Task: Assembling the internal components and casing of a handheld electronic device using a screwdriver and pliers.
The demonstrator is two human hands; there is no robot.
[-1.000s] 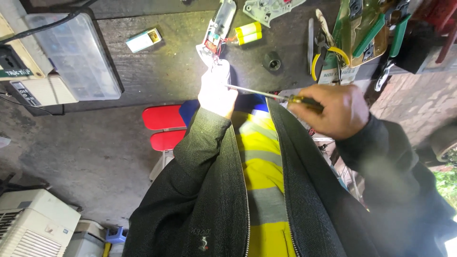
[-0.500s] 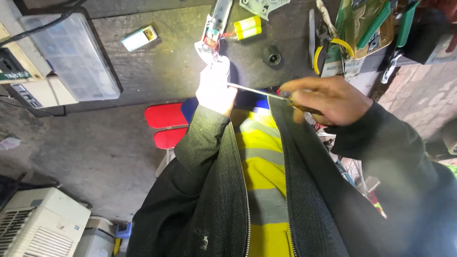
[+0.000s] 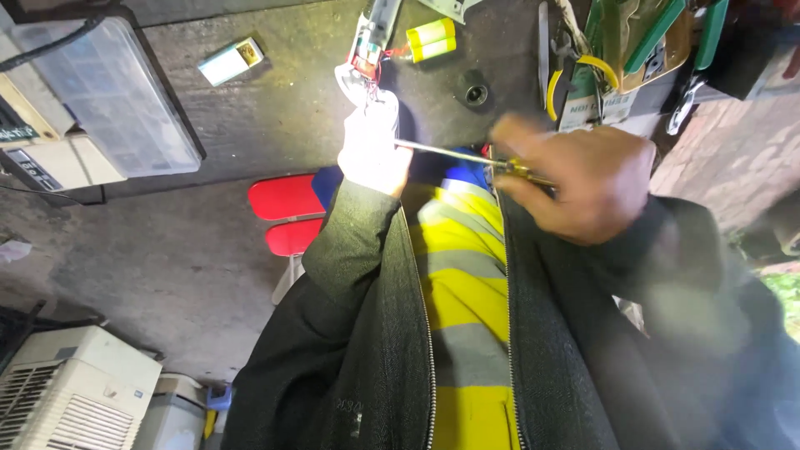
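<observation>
A: 2 hands work at the small opened device [image 3: 369, 46] on the dark bench [image 3: 275, 117]. How far along?

B: Its casing is open, red wires bared. Just below the device, the left hand [image 3: 375, 146] is curled shut, contents hidden. The right hand [image 3: 583, 179], right of the device, grips a screwdriver [image 3: 467, 156], tip at the left hand. Reassembly remains.

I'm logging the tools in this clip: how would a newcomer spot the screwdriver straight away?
Start at the dark workbench along the top, then find the two hands just below its edge. The screwdriver bridges them: a thin metal shaft running from the right hand to the left hand, the only long bare-metal rod between them.
</observation>
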